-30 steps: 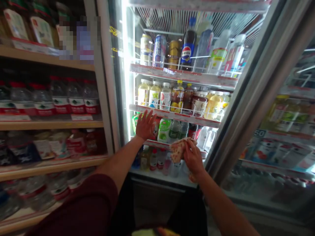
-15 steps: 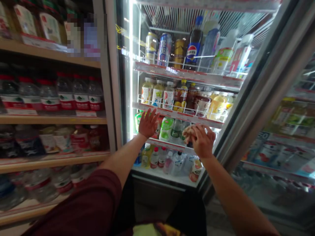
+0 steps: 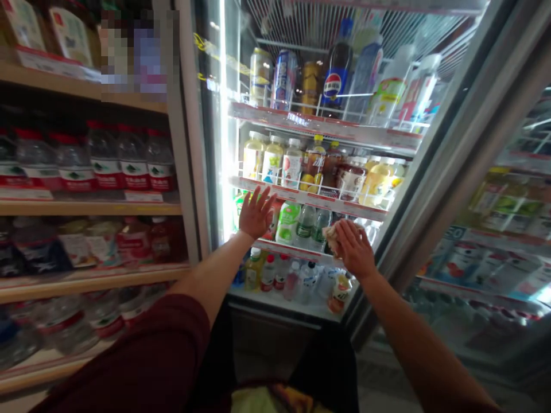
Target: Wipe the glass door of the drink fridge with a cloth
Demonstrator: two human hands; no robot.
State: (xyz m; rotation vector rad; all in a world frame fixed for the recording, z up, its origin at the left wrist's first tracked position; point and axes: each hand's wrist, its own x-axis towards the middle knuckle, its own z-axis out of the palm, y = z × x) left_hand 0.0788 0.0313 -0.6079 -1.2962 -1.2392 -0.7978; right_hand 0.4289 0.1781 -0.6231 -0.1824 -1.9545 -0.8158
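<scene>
My left hand [image 3: 255,213] is spread open against the bottles at the left end of the third fridge shelf [image 3: 297,250], just under the red-edged second shelf [image 3: 310,199]. My right hand [image 3: 354,248] is closed on a crumpled patterned cloth [image 3: 332,234] and presses it at the right part of that third shelf, in front of a dark bottle. Green-labelled bottles [image 3: 287,222] stand between my two hands. Small bottles [image 3: 282,275] fill the bottom shelf below.
The fridge's glass door [image 3: 456,143] stands open to the right, with another stocked cooler [image 3: 503,229] behind it. Wooden shelves [image 3: 86,207] of water bottles fill the left. Cans and a cola bottle [image 3: 333,74] stand on the top fridge shelf.
My right hand has risen with the cloth from the bottom shelf's level to the third shelf and now presses it there. My left hand has stayed spread on the bottles.
</scene>
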